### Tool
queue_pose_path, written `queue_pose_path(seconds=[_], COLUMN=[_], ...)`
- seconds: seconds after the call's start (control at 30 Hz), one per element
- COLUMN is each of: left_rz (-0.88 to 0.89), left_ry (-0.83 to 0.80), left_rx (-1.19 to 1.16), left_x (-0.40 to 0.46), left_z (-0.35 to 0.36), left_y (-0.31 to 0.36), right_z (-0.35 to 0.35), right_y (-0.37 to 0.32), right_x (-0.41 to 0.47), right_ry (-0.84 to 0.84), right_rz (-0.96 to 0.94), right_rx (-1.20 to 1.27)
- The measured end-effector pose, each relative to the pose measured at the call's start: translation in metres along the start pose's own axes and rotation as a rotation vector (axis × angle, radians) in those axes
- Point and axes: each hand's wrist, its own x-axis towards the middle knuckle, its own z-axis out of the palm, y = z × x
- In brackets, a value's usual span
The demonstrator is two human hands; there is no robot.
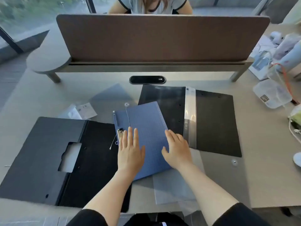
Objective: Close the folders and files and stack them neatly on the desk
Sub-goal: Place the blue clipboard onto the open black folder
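A blue folder [146, 121] lies closed and slightly tilted in the middle of the desk, a metal clip [120, 133] showing at its left edge. My left hand [130, 149] rests flat on its left part with straight fingers. My right hand [177, 147] presses flat on its right edge. An open black folder [48, 154] lies spread out on the left. A second black folder [215, 121] lies open at the back right, with a clear strip along its spine. A transparent sleeve [172, 190] sticks out from under the blue folder near the front edge.
A brown divider panel [162, 38] stands along the back of the desk [260, 168], with a person seated behind it. Another clear sleeve [112, 97] and small paper slips [84, 110] lie at the back left. Plastic bags, a box and cables [273, 93] crowd the right side.
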Motion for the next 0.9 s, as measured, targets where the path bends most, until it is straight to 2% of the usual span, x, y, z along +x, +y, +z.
queue_pose_path(seconds=[0.23, 0.63, 0.77, 0.9], left_rz=[-0.166, -0.294, -0.387, -0.545], left_ry=[-0.124, -0.117, -0.104, -0.021], left_rx=[0.005, -0.136, -0.241, -0.460], left_x=[-0.019, -0.019, -0.015, -0.010], left_z=[0.015, 0.016, 0.011, 0.006], left_y=[-0.013, -0.022, -0.019, -0.018], right_z=[0.016, 0.019, 0.020, 0.022], right_y=[0.002, -0.003, -0.008, -0.005], right_x=[-0.005, 0.011, 0.012, 0.011], right_ry=[0.008, -0.031, -0.057, -0.072], right_rz=[0.185, 0.465, 0.505, 0.558], right_rx=[0.000, 0.242, 0.207, 0.240])
